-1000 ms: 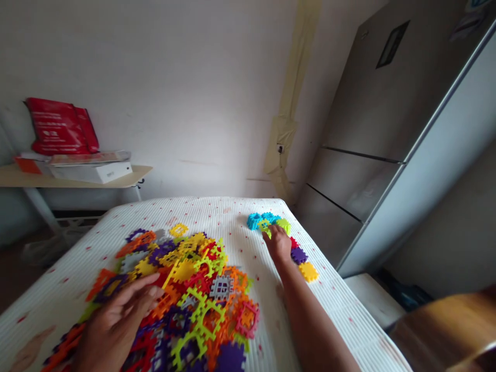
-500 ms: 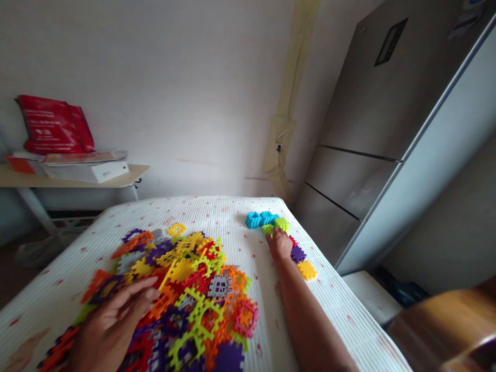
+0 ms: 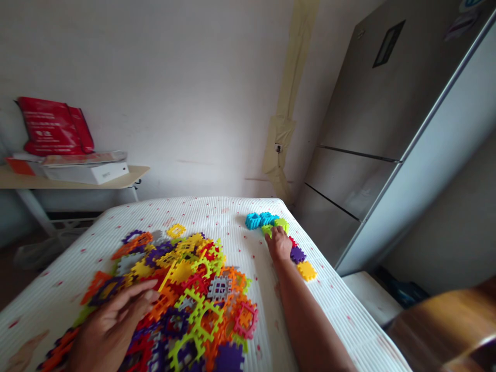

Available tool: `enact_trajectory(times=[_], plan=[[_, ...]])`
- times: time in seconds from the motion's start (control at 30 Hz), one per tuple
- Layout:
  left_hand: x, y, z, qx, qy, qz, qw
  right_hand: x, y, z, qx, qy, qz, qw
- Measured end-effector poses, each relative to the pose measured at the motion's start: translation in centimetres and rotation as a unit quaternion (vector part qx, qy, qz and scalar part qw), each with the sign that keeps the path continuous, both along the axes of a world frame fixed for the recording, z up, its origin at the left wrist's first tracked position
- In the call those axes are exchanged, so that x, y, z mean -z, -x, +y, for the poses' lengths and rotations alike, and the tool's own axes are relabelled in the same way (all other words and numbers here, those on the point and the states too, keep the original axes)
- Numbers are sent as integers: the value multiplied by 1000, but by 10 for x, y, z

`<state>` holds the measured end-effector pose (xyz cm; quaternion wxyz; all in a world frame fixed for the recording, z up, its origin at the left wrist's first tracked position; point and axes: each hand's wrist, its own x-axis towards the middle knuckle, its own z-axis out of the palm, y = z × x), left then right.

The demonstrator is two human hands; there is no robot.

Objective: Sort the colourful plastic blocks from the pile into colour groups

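My left hand (image 3: 112, 320) hovers over the near left part of a heap of toothed plastic building tiles (image 3: 194, 305), its thumb and index finger slightly apart. A yellow tile (image 3: 167, 276) seen edge-on lies just past those fingertips; I see nothing between them. My right hand (image 3: 279, 244) reaches to the table's far right, its fingers closed on a lime green tile (image 3: 267, 230). A stack of lime green tiles (image 3: 281, 224) is right by the fingertips. Blue tile stacks (image 3: 260, 220) stand behind. Red tiles (image 3: 293, 242) are partly hidden by my hand.
Purple tiles (image 3: 298, 254) and yellow tiles (image 3: 307, 270) continue the row along the right edge of the cloth-covered table (image 3: 232, 206). A refrigerator (image 3: 360, 129) stands to the right. At the left, a side table (image 3: 135, 173) bears a white box and a red bag (image 3: 54, 126).
Almost nothing differs. My right hand has shifted very slightly at the lime green tiles, and my left hand keeps its place over the heap.
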<state>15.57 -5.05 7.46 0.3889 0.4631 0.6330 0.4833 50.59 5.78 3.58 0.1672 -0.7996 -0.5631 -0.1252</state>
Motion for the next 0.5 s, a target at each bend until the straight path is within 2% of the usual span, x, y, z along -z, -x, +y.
enact_trajectory(times=[0.33,0.43,0.5], plan=[[-6,1,-2,7,-19,13,1000,4,9,-1,-73,-41,-43,996],[-7,7,1,-1,-50,41,998,7,16,-1,-150,-38,-47,987],[-12,15,9,2,-81,110,991,10,24,0,-209,-26,-55,976]])
